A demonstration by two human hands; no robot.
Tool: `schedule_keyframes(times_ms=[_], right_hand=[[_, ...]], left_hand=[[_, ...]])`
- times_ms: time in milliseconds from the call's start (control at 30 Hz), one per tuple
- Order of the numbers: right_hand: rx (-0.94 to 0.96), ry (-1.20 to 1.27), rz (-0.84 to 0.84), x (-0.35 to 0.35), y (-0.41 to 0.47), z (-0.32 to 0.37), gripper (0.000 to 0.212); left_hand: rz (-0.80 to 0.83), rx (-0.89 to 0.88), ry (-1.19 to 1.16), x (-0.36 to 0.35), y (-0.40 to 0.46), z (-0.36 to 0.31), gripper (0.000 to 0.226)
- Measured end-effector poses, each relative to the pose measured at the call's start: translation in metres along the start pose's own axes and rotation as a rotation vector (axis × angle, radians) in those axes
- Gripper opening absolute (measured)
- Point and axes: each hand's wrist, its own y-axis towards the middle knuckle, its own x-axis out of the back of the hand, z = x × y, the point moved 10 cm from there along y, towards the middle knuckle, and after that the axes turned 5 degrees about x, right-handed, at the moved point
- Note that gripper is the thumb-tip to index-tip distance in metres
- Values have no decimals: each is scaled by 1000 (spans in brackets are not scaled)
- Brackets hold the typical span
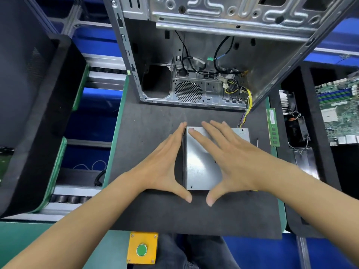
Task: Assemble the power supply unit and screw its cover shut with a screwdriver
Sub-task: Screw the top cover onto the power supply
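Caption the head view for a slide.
Both open hands, left and right, press the power supply cover on the mat.

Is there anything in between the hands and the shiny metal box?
No, nothing is in the way. The left hand lies flat against the left side of the metal box, and the right hand lies flat on its top. Both already touch it.
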Motion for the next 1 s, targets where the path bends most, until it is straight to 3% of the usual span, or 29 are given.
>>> schedule_keyframes(times_ms=[500, 633, 700, 733, 800, 867, 933, 1000], right_hand=[[43, -17, -131, 9, 16, 7, 145], [44, -93, -74, 2, 15, 1, 153], [9, 132, -109, 9, 4, -13, 151], [-40, 314, -207, 18, -6, -26, 143], [-223, 662, -552, 29, -40, -68, 108], [-499, 968, -845, 6, -81, -108, 69], [-698, 1176, -785, -38, -90, -111, 56], [-742, 1300, -640, -71, -81, -95, 56]], left_hand=[[36, -16, -48, 10, 4, -5, 162], [20, -51, 19, 11, 0, -10, 163], [16, -82, 79, 10, -2, -13, 165], [17, -81, 77, 9, -3, -13, 166], [7, -1, -76, 8, -4, -9, 160], [-74, 142, -328, 1, -4, -3, 137], [-191, 291, -528, -10, -6, 0, 115], [-251, 395, -620, -26, -8, -3, 97]])
